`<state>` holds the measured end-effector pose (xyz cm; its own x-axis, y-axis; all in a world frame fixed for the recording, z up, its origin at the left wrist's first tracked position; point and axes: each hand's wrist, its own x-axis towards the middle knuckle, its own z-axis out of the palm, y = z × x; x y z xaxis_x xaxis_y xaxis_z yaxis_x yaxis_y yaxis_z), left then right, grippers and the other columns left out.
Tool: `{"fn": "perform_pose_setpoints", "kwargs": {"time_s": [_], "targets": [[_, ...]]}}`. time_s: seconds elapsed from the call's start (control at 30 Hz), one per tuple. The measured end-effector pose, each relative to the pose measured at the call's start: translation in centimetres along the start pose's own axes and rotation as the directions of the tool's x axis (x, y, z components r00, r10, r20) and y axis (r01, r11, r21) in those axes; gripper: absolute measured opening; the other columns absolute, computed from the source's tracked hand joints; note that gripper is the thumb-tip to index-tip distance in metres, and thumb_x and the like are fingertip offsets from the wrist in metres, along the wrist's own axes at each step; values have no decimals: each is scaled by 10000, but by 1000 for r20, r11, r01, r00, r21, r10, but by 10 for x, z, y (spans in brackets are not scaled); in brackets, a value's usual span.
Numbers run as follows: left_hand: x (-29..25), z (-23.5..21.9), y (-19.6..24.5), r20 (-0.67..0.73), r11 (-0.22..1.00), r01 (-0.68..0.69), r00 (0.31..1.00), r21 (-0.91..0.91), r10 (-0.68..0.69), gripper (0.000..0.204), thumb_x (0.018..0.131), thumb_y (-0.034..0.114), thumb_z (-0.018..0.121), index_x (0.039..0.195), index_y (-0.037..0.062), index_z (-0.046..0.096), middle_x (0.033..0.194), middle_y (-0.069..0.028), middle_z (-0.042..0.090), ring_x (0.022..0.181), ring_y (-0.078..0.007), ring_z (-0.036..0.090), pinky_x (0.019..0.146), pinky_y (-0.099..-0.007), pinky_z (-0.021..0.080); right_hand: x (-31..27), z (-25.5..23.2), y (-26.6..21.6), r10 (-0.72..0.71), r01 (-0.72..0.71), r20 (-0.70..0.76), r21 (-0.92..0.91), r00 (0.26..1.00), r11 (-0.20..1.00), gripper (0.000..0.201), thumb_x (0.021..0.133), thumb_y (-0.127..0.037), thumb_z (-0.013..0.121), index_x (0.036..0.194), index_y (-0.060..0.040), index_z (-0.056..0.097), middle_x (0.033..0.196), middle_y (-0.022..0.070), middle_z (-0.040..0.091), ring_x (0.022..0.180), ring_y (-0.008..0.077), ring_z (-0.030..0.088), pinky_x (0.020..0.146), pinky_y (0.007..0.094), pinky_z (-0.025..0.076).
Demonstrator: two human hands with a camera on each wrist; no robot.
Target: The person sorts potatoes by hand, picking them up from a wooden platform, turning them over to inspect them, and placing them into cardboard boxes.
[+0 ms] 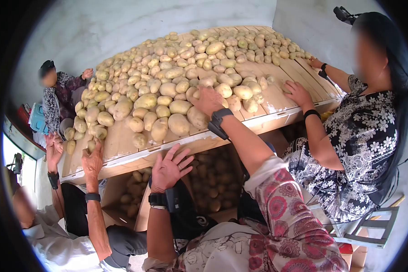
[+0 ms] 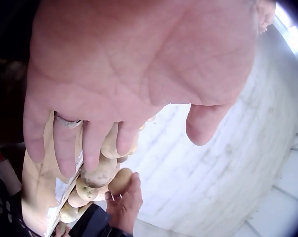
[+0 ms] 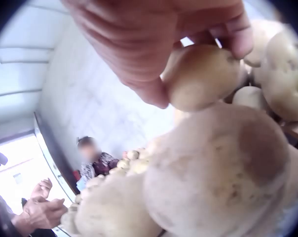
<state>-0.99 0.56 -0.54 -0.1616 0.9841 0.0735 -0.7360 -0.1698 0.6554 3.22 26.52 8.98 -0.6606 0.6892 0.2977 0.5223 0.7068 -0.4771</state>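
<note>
A slatted wooden table (image 1: 122, 145) carries a big heap of yellow potatoes (image 1: 167, 68). My right hand (image 1: 205, 99) reaches into the near part of the heap. In the right wrist view its fingers (image 3: 139, 44) and thumb pinch a small potato (image 3: 203, 76) just above a large potato (image 3: 218, 173). My left hand (image 1: 176, 157) is held up in front of the table's near edge with fingers spread and nothing in it. The left wrist view shows its bare palm (image 2: 139, 59), a ring (image 2: 66, 121) on one finger, and potatoes (image 2: 97, 173) beyond.
A person in a floral dress (image 1: 362, 136) sits at the right with both hands on the table. Another person's hands (image 1: 93, 161) rest at the near left corner, and a third person (image 1: 54, 90) sits far left. Potatoes fill a box (image 1: 208, 181) under the table.
</note>
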Motion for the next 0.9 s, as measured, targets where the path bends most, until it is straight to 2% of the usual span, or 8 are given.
{"fn": "perform_pose_setpoints", "kwargs": {"time_s": [0.03,0.17,0.2,0.23,0.3,0.47,0.53,0.9], "targets": [[1,0,-1,-8,1000,6,1000,-22,-6,718,912,611,286,1455,149,206,1460,-184,284,1291,-380,354,1024,-526,314,-9,-7,3,4,-4,9,-5,1000,1000,472,766,-350,636,1131,-57,573,1115,160,613,1062,297,577,870,396,466],[3,4,-2,-40,998,16,999,59,-14,723,912,614,281,1454,142,202,1454,-190,293,1282,-380,368,1019,-515,329,-52,-15,25,-156,158,-65,682,986,714,451,839,-354,553,1171,-49,534,1113,154,598,1061,284,563,857,397,473],[5,6,-2,-48,999,6,999,49,-4,723,912,614,281,1454,142,202,1454,-190,293,1282,-380,368,1019,-515,329,-66,-12,34,-149,-140,176,964,973,227,458,855,-375,530,1188,-61,519,1122,147,591,1056,280,561,848,412,477],[6,7,-3,-50,1000,10,999,28,-9,719,913,603,298,1453,137,201,1448,-189,304,1282,-371,369,1019,-498,332,-82,-10,41,-267,-452,378,833,886,-320,466,871,-396,507,1205,-72,503,1131,140,583,1052,276,560,840,427,481],[3,7,-2,-74,1000,10,997,18,-8,716,915,591,314,1451,132,200,1442,-188,315,1283,-363,371,1019,-481,334,-114,-8,51,-338,-620,525,590,781,-517,481,882,-424,487,1226,-89,473,1145,154,568,1005,311,582,783,444,502],[5,10,-6,-88,999,3,996,42,0,710,915,579,337,1438,113,226,1432,-184,333,1275,-362,383,1006,-477,352,-148,38,78,-282,-641,626,472,727,-605,428,890,-485,508,1063,-97,558,1007,118,597,936,269,582,763,434,494],[6,12,-5,-102,997,0,995,74,7,714,909,581,353,1434,112,233,1427,-180,342,1271,-354,389,1000,-472,359,-143,36,77,-271,-532,507,491,818,-690,338,906,-416,513,972,-91,578,904,103,603,859,244,593,722,411,510],[7,10,-8,-149,991,9,989,133,11,719,903,588,364,1445,139,218,1444,-171,319,1280,-340,379,1019,-477,331,-144,18,86,-92,-443,577,505,811,-741,348,944,-352,405,1057,-51,538,1008,153,598,957,306,584,847,441,484]]}}
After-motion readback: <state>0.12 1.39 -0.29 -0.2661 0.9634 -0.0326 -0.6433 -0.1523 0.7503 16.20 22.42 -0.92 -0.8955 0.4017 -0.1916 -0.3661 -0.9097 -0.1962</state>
